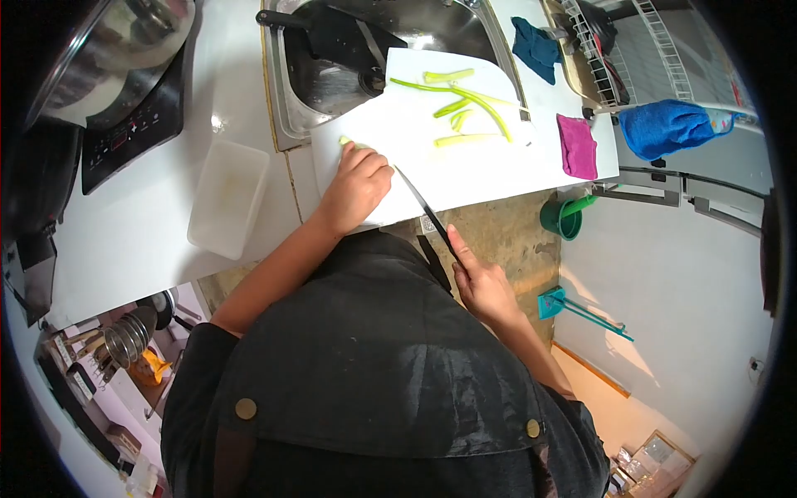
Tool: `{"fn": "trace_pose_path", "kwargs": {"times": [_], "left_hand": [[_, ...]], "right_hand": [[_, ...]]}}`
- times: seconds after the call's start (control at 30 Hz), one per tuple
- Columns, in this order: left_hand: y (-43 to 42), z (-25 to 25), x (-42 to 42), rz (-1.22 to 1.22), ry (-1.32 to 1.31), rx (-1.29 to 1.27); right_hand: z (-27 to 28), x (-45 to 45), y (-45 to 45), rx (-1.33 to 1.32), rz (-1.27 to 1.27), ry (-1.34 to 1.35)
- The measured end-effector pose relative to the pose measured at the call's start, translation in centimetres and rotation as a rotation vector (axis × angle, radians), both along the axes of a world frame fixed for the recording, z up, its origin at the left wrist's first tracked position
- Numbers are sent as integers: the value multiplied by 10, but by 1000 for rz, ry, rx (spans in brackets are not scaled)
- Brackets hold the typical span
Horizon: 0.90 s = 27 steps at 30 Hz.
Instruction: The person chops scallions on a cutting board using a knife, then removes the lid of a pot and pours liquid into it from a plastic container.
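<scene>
My left hand (359, 189) rests on the left part of a white cutting board (374, 133), its fingers curled over a pale green vegetable stalk (346, 142) that is mostly hidden. In my right hand (486, 289) is a knife (427, 209), index finger stretched along its dark handle. The blade slants up and left, its tip close to the left hand's fingers. Several cut light green stalk pieces (452, 76) and a long, thin, curved green stalk (490, 110) lie on the board's right half.
Behind the board is a steel sink (299, 108) holding a black pan-like item (332, 35). A translucent white container (228, 199) stands left, near an induction cooker (137, 129). A pink cloth (576, 147) and dark blue cloth (535, 50) lie right.
</scene>
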<state>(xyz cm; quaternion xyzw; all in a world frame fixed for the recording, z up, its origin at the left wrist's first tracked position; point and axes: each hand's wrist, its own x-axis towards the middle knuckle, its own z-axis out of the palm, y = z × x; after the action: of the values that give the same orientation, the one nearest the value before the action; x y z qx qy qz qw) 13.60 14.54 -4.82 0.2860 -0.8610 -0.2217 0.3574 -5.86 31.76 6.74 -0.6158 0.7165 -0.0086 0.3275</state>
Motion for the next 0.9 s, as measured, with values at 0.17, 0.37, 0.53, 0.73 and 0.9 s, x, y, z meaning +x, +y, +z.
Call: {"fn": "trace_pose_path", "kwargs": {"times": [0.17, 0.37, 0.53, 0.73, 0.9], "left_hand": [[0, 1, 1, -2, 25, 19], [0, -3, -2, 32, -1, -8], [-1, -1, 0, 10, 26, 17], [-1, 0, -2, 28, 29, -37], [-1, -1, 1, 17, 27, 2]], "right_hand": [[-5, 4, -6, -5, 11, -4], [-32, 17, -23, -18, -15, 19], [-36, 0, 16, -40, -19, -24], [-4, -1, 9, 21, -29, 6], [-8, 6, -5, 24, -5, 0]]}}
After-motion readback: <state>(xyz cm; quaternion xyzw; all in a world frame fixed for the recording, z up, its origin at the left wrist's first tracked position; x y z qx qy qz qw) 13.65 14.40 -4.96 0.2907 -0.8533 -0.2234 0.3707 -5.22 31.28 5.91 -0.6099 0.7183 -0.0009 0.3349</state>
